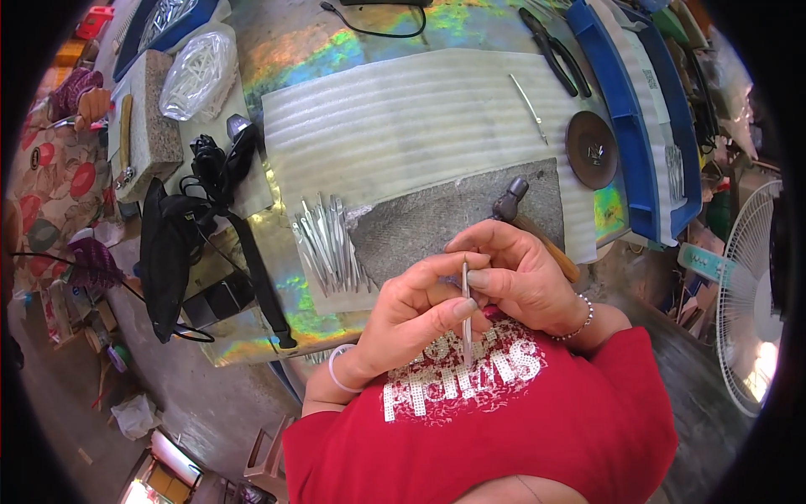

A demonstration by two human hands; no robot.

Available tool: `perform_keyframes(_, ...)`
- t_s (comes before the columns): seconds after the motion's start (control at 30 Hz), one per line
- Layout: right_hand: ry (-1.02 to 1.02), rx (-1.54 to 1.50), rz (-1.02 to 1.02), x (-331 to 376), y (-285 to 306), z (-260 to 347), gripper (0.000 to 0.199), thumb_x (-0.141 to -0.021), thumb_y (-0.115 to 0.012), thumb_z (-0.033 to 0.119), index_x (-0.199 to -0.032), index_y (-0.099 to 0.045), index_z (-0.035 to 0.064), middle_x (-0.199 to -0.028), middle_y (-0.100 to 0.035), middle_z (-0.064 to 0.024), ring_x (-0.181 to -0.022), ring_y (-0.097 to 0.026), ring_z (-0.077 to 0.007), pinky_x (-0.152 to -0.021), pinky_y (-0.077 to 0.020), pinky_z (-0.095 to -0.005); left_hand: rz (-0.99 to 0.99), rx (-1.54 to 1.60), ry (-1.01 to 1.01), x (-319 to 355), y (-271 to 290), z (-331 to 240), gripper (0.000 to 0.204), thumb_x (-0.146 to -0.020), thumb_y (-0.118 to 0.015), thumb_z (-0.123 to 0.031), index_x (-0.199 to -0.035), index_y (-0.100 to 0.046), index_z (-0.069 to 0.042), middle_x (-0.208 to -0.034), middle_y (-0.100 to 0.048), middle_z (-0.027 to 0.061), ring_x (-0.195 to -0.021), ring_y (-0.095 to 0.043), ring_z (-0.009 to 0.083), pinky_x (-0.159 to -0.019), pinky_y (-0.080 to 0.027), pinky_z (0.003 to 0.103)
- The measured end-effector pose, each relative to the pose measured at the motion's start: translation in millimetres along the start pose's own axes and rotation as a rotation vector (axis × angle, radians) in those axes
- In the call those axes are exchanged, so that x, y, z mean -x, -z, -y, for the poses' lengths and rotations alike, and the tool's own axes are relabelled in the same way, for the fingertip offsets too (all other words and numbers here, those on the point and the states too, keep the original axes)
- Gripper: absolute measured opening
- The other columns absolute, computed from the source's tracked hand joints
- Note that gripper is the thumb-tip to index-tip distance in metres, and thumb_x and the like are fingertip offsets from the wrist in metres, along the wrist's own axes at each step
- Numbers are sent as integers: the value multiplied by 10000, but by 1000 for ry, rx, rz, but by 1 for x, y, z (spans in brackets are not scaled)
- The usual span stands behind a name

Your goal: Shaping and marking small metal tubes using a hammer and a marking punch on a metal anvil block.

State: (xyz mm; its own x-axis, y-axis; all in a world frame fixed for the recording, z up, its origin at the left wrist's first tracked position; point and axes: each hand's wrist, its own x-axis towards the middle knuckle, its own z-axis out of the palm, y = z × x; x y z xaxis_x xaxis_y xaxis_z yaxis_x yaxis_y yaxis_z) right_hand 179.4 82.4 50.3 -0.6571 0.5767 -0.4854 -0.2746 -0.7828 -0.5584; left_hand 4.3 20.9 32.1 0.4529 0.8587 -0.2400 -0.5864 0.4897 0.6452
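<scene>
Close to my chest, both hands meet around one slender, pointed metal piece (467,323), held nearly upright. My left hand (416,315) pinches its middle between thumb and fingers. My right hand (529,281) has its fingertips closed at the upper end. Just beyond the hands lies a dark grey slab (428,214) on a white foam sheet (378,109). A hammer (510,202) rests on the slab, its wooden handle partly behind my right hand. Several similar metal pieces (327,244) lie heaped left of the slab. Another single piece (529,109) lies farther off on the foam.
A round brown dish (591,149) and pliers (556,55) lie to the right, beside a blue tray (625,118). Left are a stone block (159,118), a plastic bag (199,71) of slim pieces and a black strap (260,281). A fan (751,294) stands right. Another person's hand (92,107) shows far left.
</scene>
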Motion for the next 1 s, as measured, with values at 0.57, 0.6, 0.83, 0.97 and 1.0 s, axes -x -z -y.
perform_keyframes(0.57,-29,47,-12,-5,-9,-3,271,-897,-538,9,-1165,-498,5,-937,-617,-91,-665,-607,-123,-593,-522,-248,48,96,-41,5,12,5,413,-943,-505,-83,-1332,-387,-8,-920,-643,143,-859,-638,201,-749,-539,314)
perform_keyframes(0.6,-27,39,-2,-5,-9,-4,269,-898,-538,13,-1164,-499,6,-930,-617,-89,-665,-606,-119,-592,-519,-245,51,102,-37,5,12,4,408,-943,-505,-83,-1327,-391,-6,-920,-644,145,-857,-639,202,-749,-539,315)
perform_keyframes(0.83,-31,85,-23,-4,-6,-3,220,-910,-540,52,-1128,-531,26,-869,-608,-52,-642,-602,-97,-562,-479,-208,19,114,-28,7,8,7,386,-938,-512,-80,-1302,-410,-4,-922,-645,151,-837,-645,203,-729,-538,307)
perform_keyframes(0.97,-45,80,-15,-2,-3,-1,204,-920,-532,72,-1120,-542,37,-807,-594,-25,-600,-593,-89,-544,-464,-194,13,144,16,6,7,6,378,-936,-515,-78,-1293,-417,-2,-937,-641,156,-843,-645,203,-728,-536,305)
perform_keyframes(1.0,-44,91,-13,-2,-2,-2,203,-922,-530,76,-1122,-542,39,-790,-590,-19,-589,-591,-87,-540,-463,-192,21,135,20,5,7,7,375,-936,-514,-75,-1291,-418,-2,-949,-638,158,-852,-644,204,-734,-536,308)
